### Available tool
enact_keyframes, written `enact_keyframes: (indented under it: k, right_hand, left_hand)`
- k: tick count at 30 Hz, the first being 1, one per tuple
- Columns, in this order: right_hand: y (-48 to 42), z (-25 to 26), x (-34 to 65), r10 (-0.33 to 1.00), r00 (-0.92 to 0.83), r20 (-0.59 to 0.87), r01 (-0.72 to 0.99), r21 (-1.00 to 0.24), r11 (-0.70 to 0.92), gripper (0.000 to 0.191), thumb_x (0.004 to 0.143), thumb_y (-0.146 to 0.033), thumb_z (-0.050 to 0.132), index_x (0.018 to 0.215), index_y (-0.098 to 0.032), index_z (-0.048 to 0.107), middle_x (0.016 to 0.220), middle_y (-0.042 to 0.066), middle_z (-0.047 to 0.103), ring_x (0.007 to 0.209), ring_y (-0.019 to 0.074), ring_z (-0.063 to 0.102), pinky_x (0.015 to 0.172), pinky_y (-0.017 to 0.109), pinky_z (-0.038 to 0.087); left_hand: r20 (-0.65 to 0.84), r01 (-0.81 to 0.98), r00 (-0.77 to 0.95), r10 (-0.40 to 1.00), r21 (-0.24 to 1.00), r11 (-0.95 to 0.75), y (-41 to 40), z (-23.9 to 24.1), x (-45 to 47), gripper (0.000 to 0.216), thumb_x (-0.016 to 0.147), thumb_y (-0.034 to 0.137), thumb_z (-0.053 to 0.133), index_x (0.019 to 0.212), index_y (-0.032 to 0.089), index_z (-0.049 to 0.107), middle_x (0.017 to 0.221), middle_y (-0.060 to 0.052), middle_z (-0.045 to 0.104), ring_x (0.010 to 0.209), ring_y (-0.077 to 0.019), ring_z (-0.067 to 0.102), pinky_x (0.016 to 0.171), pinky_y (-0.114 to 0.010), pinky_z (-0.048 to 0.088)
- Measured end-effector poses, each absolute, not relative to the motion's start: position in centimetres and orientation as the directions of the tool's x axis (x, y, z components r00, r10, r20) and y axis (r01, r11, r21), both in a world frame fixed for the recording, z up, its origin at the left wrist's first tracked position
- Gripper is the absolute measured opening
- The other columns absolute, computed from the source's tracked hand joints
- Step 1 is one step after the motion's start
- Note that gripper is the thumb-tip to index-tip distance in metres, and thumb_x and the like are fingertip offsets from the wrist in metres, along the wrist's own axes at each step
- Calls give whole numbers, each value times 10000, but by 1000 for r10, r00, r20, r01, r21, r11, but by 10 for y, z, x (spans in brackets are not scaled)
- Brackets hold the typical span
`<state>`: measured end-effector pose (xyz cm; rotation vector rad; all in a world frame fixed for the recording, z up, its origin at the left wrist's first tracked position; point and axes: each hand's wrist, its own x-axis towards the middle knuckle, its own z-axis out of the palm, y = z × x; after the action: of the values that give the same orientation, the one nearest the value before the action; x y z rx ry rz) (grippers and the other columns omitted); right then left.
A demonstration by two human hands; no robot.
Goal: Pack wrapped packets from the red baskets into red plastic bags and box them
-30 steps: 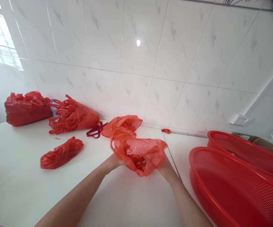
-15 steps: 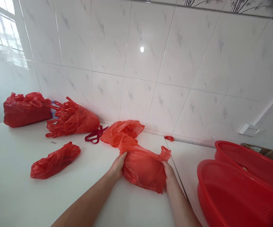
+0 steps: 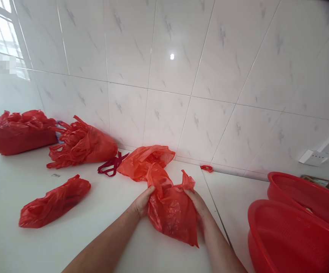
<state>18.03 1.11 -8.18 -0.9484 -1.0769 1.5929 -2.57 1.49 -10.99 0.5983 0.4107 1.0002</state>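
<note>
My left hand (image 3: 143,203) and right hand (image 3: 197,204) are closed on opposite sides of a bulging red bag (image 3: 172,216) (contents hidden) above the white table (image 3: 104,201), probably gathering its top; the next move calls for even tension. Beyond lies a slack bag (image 3: 134,163).

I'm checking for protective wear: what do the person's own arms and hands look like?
The left hand and right hand are bare, with no gloves. Both forearms are uncovered as far as the picture shows: no sleeves, watch or bracelet in sight. Whether rings are worn cannot be told.
</note>
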Motion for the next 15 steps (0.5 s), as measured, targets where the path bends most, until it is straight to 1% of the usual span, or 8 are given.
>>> enact_keyframes:
  k: [3,6,8,10,12,14,15]
  right_hand:
    - [10,-84,183,982,-163,-96,-278,-950,-139,355,726,-507,630,862,-181,668,811,72,705,766,244,656,700,355,504]
    - [12,-91,191,989,-107,-97,-322,-938,-127,443,795,-578,497,953,-195,654,865,86,708,767,248,659,669,370,507]
    - [14,-95,195,993,-87,-76,-325,-941,-100,448,818,-584,441,962,-206,635,914,83,701,768,244,657,663,377,508]
    - [15,-98,195,997,-65,-50,-339,-938,-69,377,819,-561,454,854,-222,616,909,68,693,762,228,649,684,372,509]
    - [15,-98,192,997,-59,-40,-375,-925,-59,319,815,-535,489,724,-237,557,840,40,677,731,201,630,708,357,508]
    - [12,-96,188,994,-95,-54,-408,-908,-89,354,817,-548,488,647,-237,489,751,20,641,684,181,603,703,348,505]
    - [11,-94,186,990,-125,-70,-421,-900,-117,384,820,-572,473,633,-236,473,727,17,623,667,177,591,691,346,504]
  left_hand:
    - [-96,-652,491,866,619,438,17,-106,-22,303,713,256,671,984,127,633,965,-147,703,1009,-304,636,925,-418,464]
    - [-175,-716,390,904,560,417,21,-102,-18,230,747,263,620,940,138,625,908,-119,709,933,-280,660,891,-401,486]
    - [-214,-739,330,919,548,393,23,-102,-16,195,763,275,602,914,152,616,874,-96,710,876,-261,669,867,-393,498]
    - [-249,-738,284,926,560,377,24,-103,-14,152,771,270,590,881,166,602,839,-76,703,819,-239,670,840,-383,506]
    - [-283,-730,235,930,581,361,24,-105,-11,88,769,245,575,813,170,582,785,-63,687,759,-217,662,802,-368,513]
    - [-280,-721,215,935,601,346,22,-107,-9,44,756,212,559,740,172,550,733,-51,661,716,-198,647,772,-349,514]
    - [-274,-717,213,938,608,341,21,-107,-9,55,748,201,557,707,174,532,704,-45,644,694,-191,638,754,-341,514]
